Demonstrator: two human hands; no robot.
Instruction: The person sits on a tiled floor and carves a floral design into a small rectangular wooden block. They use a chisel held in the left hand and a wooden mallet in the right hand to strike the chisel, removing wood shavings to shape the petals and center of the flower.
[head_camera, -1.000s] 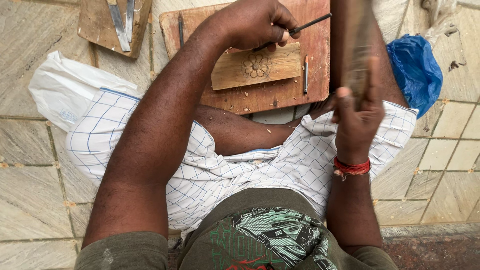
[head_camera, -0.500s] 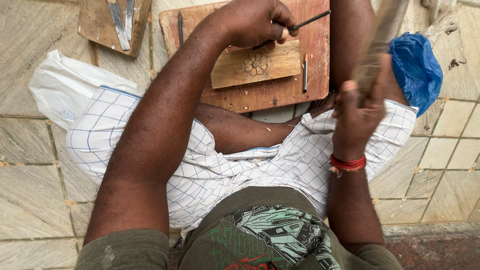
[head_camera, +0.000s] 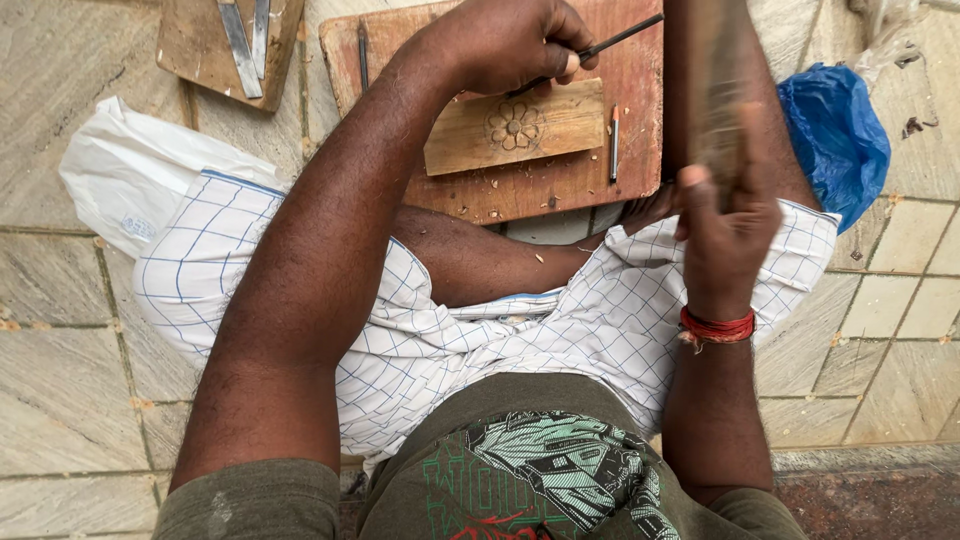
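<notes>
A small wooden block with a carved flower (head_camera: 530, 125) lies on a reddish wooden board (head_camera: 560, 180) between my legs. My left hand (head_camera: 510, 45) rests on the block and grips a thin dark chisel (head_camera: 620, 38), whose tip is hidden under the hand. My right hand (head_camera: 725, 215), with a red thread on its wrist, holds a blurred wooden mallet (head_camera: 715, 85) upright above the board's right edge.
A second wooden board with metal tools (head_camera: 235, 40) lies at top left. A pencil (head_camera: 614, 142) and another thin tool (head_camera: 362, 55) lie on the reddish board. A white plastic bag (head_camera: 130, 175) is at left, a blue bag (head_camera: 835, 140) at right, on a stone tile floor.
My right hand has swung the mallet from tilted right to nearly upright. My left hand and the chisel have stayed on the block.
</notes>
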